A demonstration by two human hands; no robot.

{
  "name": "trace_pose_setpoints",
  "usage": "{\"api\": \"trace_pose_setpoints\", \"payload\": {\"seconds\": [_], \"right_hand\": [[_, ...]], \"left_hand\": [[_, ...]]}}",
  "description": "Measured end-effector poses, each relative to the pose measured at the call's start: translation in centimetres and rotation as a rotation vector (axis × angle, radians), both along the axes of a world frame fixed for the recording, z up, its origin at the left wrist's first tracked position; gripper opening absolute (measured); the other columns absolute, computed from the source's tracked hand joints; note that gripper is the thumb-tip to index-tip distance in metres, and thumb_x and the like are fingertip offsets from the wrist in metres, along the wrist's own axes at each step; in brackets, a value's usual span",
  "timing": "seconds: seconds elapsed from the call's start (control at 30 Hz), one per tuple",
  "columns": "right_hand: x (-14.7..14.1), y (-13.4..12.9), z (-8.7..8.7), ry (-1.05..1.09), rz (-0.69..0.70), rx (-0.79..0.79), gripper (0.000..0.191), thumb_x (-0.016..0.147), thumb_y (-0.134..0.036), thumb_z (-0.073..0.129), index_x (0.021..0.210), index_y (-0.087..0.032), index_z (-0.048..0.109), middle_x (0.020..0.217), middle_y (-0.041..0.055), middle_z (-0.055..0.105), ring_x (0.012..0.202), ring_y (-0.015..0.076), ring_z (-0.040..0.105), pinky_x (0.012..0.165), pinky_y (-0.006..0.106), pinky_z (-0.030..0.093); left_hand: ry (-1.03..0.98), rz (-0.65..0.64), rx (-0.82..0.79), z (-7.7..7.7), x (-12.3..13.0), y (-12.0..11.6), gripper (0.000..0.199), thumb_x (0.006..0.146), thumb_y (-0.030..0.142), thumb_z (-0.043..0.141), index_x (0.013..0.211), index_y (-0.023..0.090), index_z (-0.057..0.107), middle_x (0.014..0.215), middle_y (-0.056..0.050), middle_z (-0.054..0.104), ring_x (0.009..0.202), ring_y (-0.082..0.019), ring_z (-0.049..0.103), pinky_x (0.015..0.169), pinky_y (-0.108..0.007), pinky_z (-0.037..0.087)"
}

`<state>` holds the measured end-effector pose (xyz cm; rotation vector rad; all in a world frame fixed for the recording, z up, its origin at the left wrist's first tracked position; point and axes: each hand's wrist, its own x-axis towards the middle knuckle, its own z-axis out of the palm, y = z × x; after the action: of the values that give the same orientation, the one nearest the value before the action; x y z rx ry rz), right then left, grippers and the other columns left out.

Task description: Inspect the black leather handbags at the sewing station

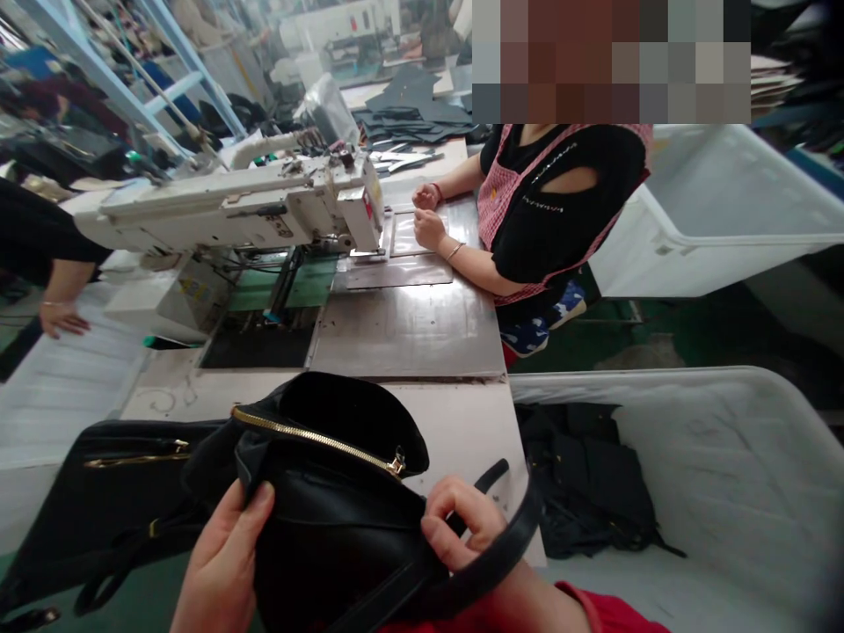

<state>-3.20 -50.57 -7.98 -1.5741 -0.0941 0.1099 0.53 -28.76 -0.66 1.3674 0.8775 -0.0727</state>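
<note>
A black bag [330, 519] with a gold zipper is held up at the lower middle, its top gaping. My left hand [228, 554] is closed on the bag's left edge, pinching dark fabric between thumb and fingers. On the right side, my right hand [465, 523] pinches the bag's edge near the zipper end, and a black strap loops over that wrist. Another black bag [132, 475] with a gold zipper lies to the left, partly behind the held one.
A sewing machine [264, 202] stands on the table [409, 330] ahead. Beside it sits a person in a checked apron [491, 207]. Another person's hand [62, 316] is at far left. A white bin [712, 440] at right holds black pieces [593, 483].
</note>
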Motion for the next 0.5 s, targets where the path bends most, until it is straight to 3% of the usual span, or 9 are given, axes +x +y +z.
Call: {"api": "trace_pose_setpoints", "payload": {"seconds": [0.13,0.33,0.4,0.5], "right_hand": [[-1.2,-0.3,-1.3,0.504,-0.021,0.158,0.033,0.076,-0.042,0.058,0.067,-0.015,0.041,0.058,-0.0039,0.039,0.054,0.0067,0.036,0.048,0.020,0.028],[-2.1,-1.4,-0.6,0.997,0.306,0.509,0.045,0.075,-0.055,0.052,0.081,-0.010,0.056,0.063,0.0009,0.052,0.053,0.0074,0.044,0.048,0.019,0.031],[-1.8,-1.2,0.0,1.117,0.276,0.586,0.040,0.072,-0.048,0.057,0.077,-0.009,0.061,0.064,0.0021,0.056,0.052,0.0071,0.046,0.048,0.018,0.033],[-1.2,-0.4,0.6,1.377,0.066,0.711,0.028,0.064,-0.034,0.061,0.074,-0.008,0.062,0.064,0.0038,0.060,0.052,0.0097,0.052,0.050,0.020,0.040]], "left_hand": [[0.011,0.017,0.100,0.1,-1.1,-1.0,0.074,0.047,0.047,0.081,0.113,0.028,0.057,0.099,0.000,0.064,0.109,-0.023,0.050,0.080,-0.018,0.047],[-0.028,-0.021,0.184,-0.7,-2.9,-0.8,0.064,0.059,0.045,0.076,0.117,0.035,0.052,0.100,0.005,0.064,0.100,-0.022,0.055,0.080,-0.023,0.050],[-0.038,-0.033,0.197,-0.9,-3.2,-0.8,0.063,0.061,0.044,0.075,0.119,0.036,0.050,0.102,0.005,0.063,0.100,-0.024,0.056,0.078,-0.024,0.051],[-0.010,-0.031,0.234,-0.9,-3.3,-1.1,0.066,0.060,0.048,0.074,0.120,0.035,0.050,0.105,0.004,0.062,0.105,-0.026,0.052,0.077,-0.025,0.052]]}}
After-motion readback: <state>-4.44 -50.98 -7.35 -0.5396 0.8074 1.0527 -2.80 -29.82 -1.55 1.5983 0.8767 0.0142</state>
